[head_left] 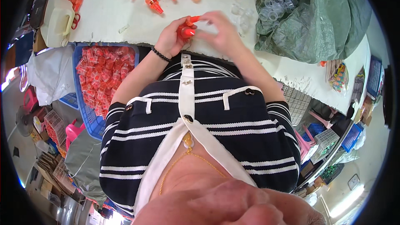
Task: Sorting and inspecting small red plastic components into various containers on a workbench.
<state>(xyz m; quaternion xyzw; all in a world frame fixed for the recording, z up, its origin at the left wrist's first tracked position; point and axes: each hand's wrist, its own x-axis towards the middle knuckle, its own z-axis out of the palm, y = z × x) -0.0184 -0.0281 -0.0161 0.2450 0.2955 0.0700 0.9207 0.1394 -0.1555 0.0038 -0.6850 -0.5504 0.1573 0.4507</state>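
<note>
My left hand (170, 37), with a black bead bracelet at the wrist, is closed around small red bottle-shaped plastic pieces (187, 32) above the table's near edge. One pointed tip faces right, and another red tip sticks up by the fingertips; my fingers hide the rest. Just to the right, my right hand (218, 33) is smeared by motion, its fingertips close to the upper red tip. Whether it grips anything cannot be made out. Beyond my hands, several similar red bottle-shaped pieces (154, 5) lie on the white table (112, 16).
At my left stands a blue crate (79, 81) full of wrapped red pieces. A green bag (321, 21) holding clear plastic cups (275, 6) lies at the right. Loose clear pieces (240, 14), a cream plastic container (56, 21) and red-handled scissors (75, 21) are on the table.
</note>
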